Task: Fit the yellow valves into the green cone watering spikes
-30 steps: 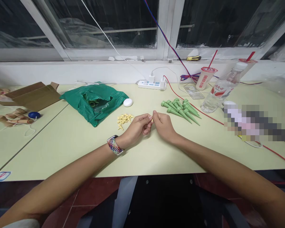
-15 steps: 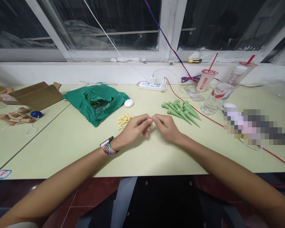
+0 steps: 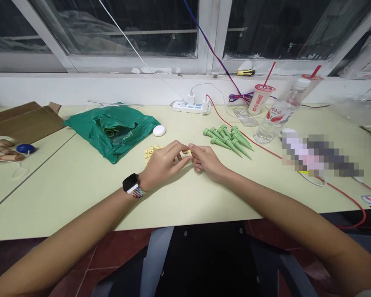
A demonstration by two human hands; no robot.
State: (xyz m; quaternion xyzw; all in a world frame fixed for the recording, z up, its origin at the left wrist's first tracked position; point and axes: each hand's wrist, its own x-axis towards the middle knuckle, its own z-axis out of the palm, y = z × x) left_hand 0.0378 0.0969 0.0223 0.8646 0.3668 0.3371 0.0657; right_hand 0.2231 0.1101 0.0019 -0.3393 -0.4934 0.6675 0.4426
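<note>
Above the table, my left hand (image 3: 165, 161) and my right hand (image 3: 207, 161) meet at the fingertips. Between them is a small yellow plastic piece (image 3: 189, 152), mostly covered by the fingers. My right thumb and index finger pinch it, the other fingers curled in. My left thumb and index finger close around it from the other side in a loose ring. Partly behind my left hand lies a pile of similar yellow pieces (image 3: 149, 153). Several green plastic spikes (image 3: 230, 138) with wide collars lie together beyond my right hand.
A torn green plastic bag (image 3: 123, 123) and a white egg-shaped object (image 3: 159, 130) lie left of centre. The power strip (image 3: 191, 107) sits at the wall. A water bottle (image 3: 278, 113), a drink cup (image 3: 260, 99) and a red cable (image 3: 267, 152) are on the right. At left are a cardboard box (image 3: 26, 121) and wooden toys (image 3: 6, 154).
The view has shifted slightly right. My left wrist has turned, bringing the watch face into sight, and the left thumb and index finger now form a wider ring. The hands stay together.
</note>
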